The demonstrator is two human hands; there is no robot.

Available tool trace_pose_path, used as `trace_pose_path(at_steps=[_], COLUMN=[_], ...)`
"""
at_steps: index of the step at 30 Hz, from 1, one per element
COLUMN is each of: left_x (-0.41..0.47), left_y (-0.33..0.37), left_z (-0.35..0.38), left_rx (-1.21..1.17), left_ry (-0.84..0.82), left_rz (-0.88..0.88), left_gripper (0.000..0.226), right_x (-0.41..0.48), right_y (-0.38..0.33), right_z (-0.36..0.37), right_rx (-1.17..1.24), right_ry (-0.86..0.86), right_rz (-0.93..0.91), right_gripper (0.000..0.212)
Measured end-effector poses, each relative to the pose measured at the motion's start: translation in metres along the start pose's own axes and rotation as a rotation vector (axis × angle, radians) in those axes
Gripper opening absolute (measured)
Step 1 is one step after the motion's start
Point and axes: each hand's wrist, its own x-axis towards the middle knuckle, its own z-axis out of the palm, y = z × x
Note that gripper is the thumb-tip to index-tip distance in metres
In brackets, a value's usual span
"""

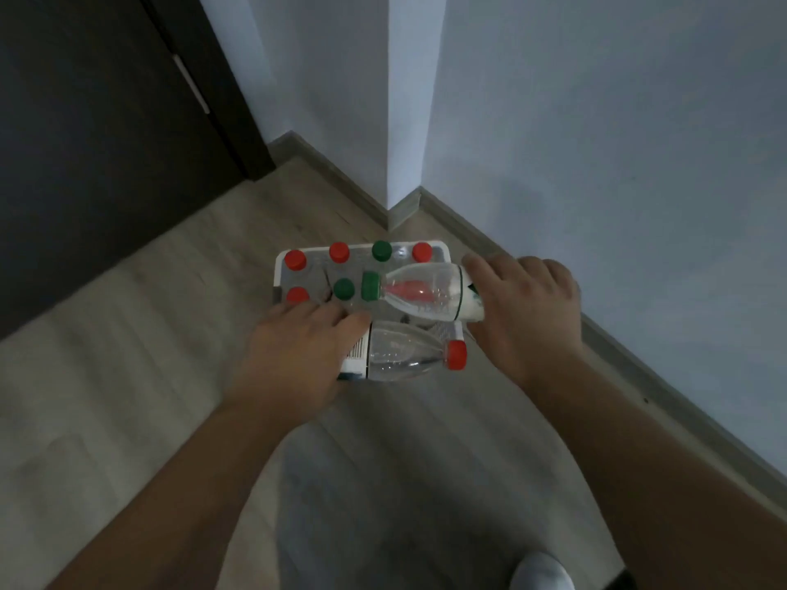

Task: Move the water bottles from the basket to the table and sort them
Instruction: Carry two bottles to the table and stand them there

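Observation:
A white basket stands on the wooden floor below me, holding several upright clear bottles with red caps and green caps. My right hand grips a clear green-capped bottle lying sideways above the basket, cap pointing left. My left hand grips a clear red-capped bottle by its labelled body, held sideways with the cap pointing right, over the basket's near edge. The lower parts of both held bottles are hidden by my hands.
A pale wall corner with a skirting board rises just behind the basket. A dark door fills the left side. My foot in a white sock shows at the bottom right. No table is in view.

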Motion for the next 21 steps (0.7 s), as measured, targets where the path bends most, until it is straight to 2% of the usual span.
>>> trace_pose_path(at_steps=[5,11,18,21], left_x=[-0.028,-0.046,-0.05,-0.053], left_y=[0.022,0.029,0.039,0.049], left_z=[-0.09,-0.281,-0.508,-0.586], left_rx=[-0.05,-0.047,-0.026,-0.009], left_ry=[-0.128,-0.238,-0.082,0.007], left_rz=[-0.047,0.019,0.123,0.15], left_gripper=[0.076,0.077,0.079,0.065], right_x=[-0.02,-0.018,0.002,0.004], right_y=[0.0,0.019,0.055,0.074], right_z=[-0.093,-0.267,-0.485,-0.558], right_rx=[0.095,0.104,0.099,0.069], right_ry=[0.085,0.019,0.005,0.041], right_rz=[0.112,0.145,0.194,0.217], right_gripper=[0.033,0.042,0.054,0.054])
